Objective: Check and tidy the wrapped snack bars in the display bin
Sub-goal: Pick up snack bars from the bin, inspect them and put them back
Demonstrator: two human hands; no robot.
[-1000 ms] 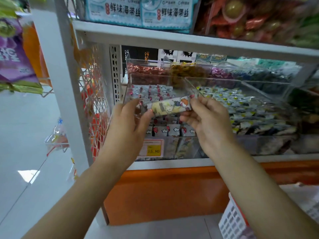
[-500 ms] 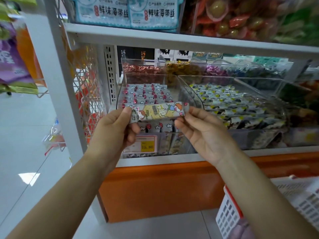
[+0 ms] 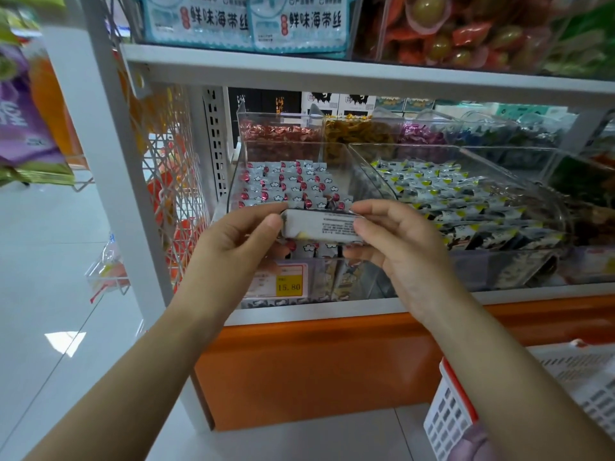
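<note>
A white metal shelving unit (image 3: 109, 161) fills most of the view, standing on a glossy orange base panel (image 3: 332, 367). On its upper board lie teal-and-white printed packets (image 3: 249, 21), with a clear tub of red and green sweets (image 3: 466, 34) beside them. At the lower right edge of the view sits a white perforated plastic basket with a red rim (image 3: 446, 414).

On the lower shelf, at the left end, sits the clear plastic display bin (image 3: 346, 174). It holds silver wrapped snack bars with red and white markings (image 3: 286, 184), packed in neat rows that reach the front wall. Just beside it on the right is a second clear plastic bin (image 3: 449, 147), filled with silver wrappers marked in yellow and black (image 3: 439, 191). Behind both stands a row of smaller clear tubs (image 3: 279, 118) with red, gold and purple sweets.

Both bare hands are raised in front of the left bin's front edge. The left hand (image 3: 233, 247) pinches the left end of a single silver wrapped bar (image 3: 319, 226) between thumb and curled fingers. The right hand (image 3: 402, 251) pinches the right end in the same way, thumb below and fingers above. The bar is held level and crosswise, above the bin's front rows and not resting on them. Its plain side with small printed text faces the camera (the print is too fine to read).

Below the hands, on the bin's front wall, hangs a small yellow price label reading 15.80 (image 3: 289, 283).
</note>
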